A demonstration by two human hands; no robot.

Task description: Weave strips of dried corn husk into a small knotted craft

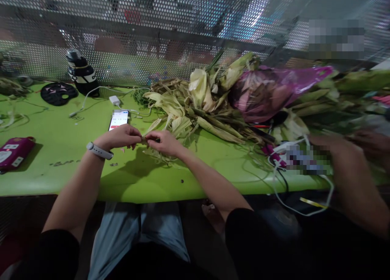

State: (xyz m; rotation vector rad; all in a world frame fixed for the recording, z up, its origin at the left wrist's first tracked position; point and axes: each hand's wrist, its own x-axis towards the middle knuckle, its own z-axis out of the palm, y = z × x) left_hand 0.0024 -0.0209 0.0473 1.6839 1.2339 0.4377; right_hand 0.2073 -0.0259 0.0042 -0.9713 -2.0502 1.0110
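My left hand [123,137], with a pale watch band [99,150] on its wrist, is closed in a pinch above the green tabletop [210,166]. Fingertip to fingertip with it, my right hand [164,144] is also closed in a pinch. Between them is a small greenish-brown strip of corn husk [144,140], mostly covered by the fingers. Pale husk shreds [160,157] show just under my right hand. Right behind my hands lies a phone [118,120] with its screen lit. A heap of corn husks [179,105] spreads behind and to the right.
A black bottle [82,74], a black round mat [59,93] and a white charger [115,100] with cable stand at the back left. A maroon box [16,153] is far left. A pink plastic bag [265,93] rests on the husks. At right, another person's arm [350,166] is blurred.
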